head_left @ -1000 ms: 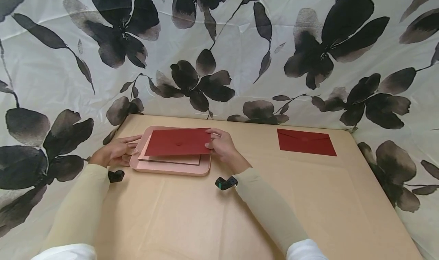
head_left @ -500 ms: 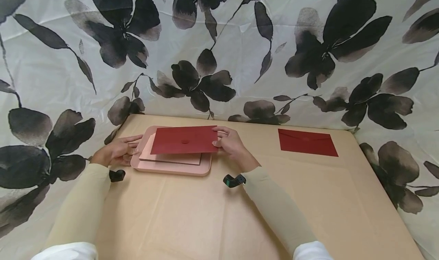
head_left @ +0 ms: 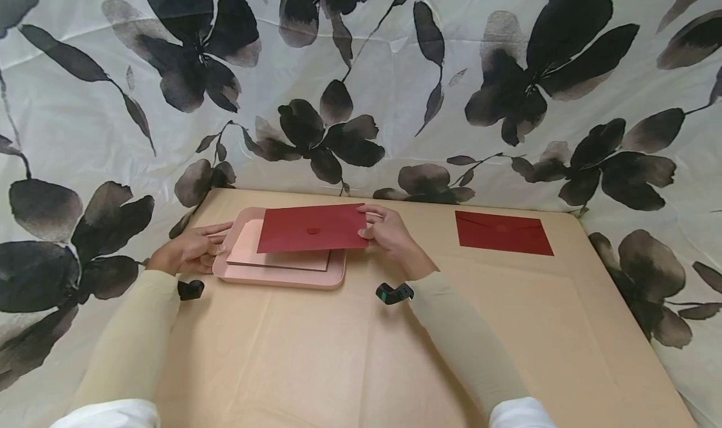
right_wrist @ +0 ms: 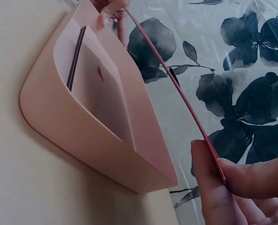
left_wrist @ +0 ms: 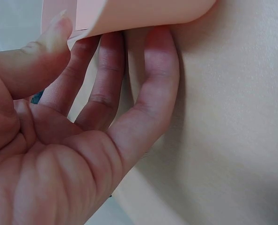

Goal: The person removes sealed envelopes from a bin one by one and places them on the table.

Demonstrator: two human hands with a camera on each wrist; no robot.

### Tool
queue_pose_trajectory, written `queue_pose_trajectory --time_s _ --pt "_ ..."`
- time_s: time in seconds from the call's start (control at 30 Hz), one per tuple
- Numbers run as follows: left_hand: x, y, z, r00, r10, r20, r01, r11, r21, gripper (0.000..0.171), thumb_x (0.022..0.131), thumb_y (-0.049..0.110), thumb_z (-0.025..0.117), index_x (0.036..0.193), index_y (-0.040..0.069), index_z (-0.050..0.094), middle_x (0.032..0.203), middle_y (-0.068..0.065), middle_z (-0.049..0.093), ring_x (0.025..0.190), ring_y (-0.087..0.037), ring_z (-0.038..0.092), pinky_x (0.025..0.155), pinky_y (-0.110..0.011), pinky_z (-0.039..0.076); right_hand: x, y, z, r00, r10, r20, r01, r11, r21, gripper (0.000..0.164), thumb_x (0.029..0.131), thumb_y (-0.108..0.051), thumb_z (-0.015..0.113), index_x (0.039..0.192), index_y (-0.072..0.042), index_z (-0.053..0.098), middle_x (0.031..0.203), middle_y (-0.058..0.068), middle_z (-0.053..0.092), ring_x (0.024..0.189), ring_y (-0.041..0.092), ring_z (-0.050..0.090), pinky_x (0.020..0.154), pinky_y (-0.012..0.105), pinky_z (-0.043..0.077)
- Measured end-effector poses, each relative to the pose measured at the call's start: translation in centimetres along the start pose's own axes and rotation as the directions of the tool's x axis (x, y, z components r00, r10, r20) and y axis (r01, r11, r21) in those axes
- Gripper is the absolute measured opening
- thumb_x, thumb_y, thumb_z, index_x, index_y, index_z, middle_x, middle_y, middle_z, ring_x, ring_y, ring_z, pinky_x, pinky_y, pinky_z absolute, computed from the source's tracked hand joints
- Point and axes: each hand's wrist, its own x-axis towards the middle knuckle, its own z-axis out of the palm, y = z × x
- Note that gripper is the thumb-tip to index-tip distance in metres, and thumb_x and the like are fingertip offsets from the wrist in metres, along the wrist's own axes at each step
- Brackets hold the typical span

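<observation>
In the head view my right hand (head_left: 392, 237) pinches a red envelope (head_left: 310, 229) by its right edge, thumb on the near face. The envelope is raised above a pink tray (head_left: 282, 279), and the right wrist view shows it edge-on and apart from the rim. Inside the tray lies a flat pale pink piece (head_left: 282, 259), perhaps another envelope, partly hidden by the red one. My left hand (head_left: 188, 250) holds the tray's left end. Its thumb is at the rim and its fingers (left_wrist: 162, 61) are against the outside, their tips partly hidden in the left wrist view.
A second red envelope (head_left: 504, 232) lies flat on the tan table (head_left: 451, 328), toward the back right. Behind the table hangs a white cloth (head_left: 406, 83) with dark flowers. Each wrist wears a small black device (head_left: 395, 293).
My right hand has moved to the right and slightly away from me, carrying the red envelope with it. More of the pale piece in the tray shows. My left hand and the tray have stayed put.
</observation>
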Motion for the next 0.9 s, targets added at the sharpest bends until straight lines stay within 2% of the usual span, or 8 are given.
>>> queue_pose_trajectory --time_s 0.17,0.4,0.57,0.9 --pt "0.2 0.1 0.1 1.000 0.014 0.017 -0.014 1.000 0.008 0.085 0.104 0.004 0.054 0.168 0.024 0.004 0.174 -0.020 0.011 0.095 -0.018 0.060 0.080 -0.035 0.051 -0.2 0.0 -1.2 1.000 -0.001 -0.016 0.001 1.000 -0.001 0.059 0.089 0.017 0.062 0.139 -0.013 0.064 0.138 0.017 0.068 0.083 0.017 0.071 0.059 0.024 0.055" --pt "0.1 -0.2 -0.1 0.999 0.031 0.015 -0.032 0.999 0.032 0.085 0.104 0.003 0.055 0.167 0.022 0.001 0.172 -0.022 0.007 0.096 -0.017 0.062 0.083 -0.037 0.055 -0.3 0.1 -2.6 1.000 -0.011 -0.015 0.011 1.000 -0.005 0.057 0.090 0.015 0.064 0.140 -0.012 0.063 0.138 0.017 0.068 0.090 0.018 0.072 0.070 0.025 0.062" --pt "-0.1 -0.3 -0.2 1.000 0.028 0.005 -0.028 0.999 0.020 0.085 0.104 0.005 0.056 0.167 0.024 0.002 0.173 -0.022 0.007 0.098 -0.017 0.062 0.084 -0.038 0.056 -0.3 0.1 -3.5 1.000 -0.007 -0.021 0.007 1.000 -0.003 0.058 0.091 0.015 0.062 0.142 -0.012 0.062 0.140 0.017 0.067 0.091 0.019 0.071 0.068 0.024 0.061" --pt "-0.1 -0.2 0.0 1.000 0.026 0.003 -0.026 1.000 -0.015 0.085 0.103 0.002 0.055 0.168 0.023 0.005 0.172 -0.021 0.010 0.091 -0.016 0.061 0.080 -0.036 0.053 -0.3 0.3 -5.2 1.000 -0.004 -0.027 0.003 0.999 -0.039 0.056 0.092 0.012 0.064 0.142 -0.014 0.063 0.142 0.016 0.065 0.089 0.017 0.071 0.068 0.023 0.060"
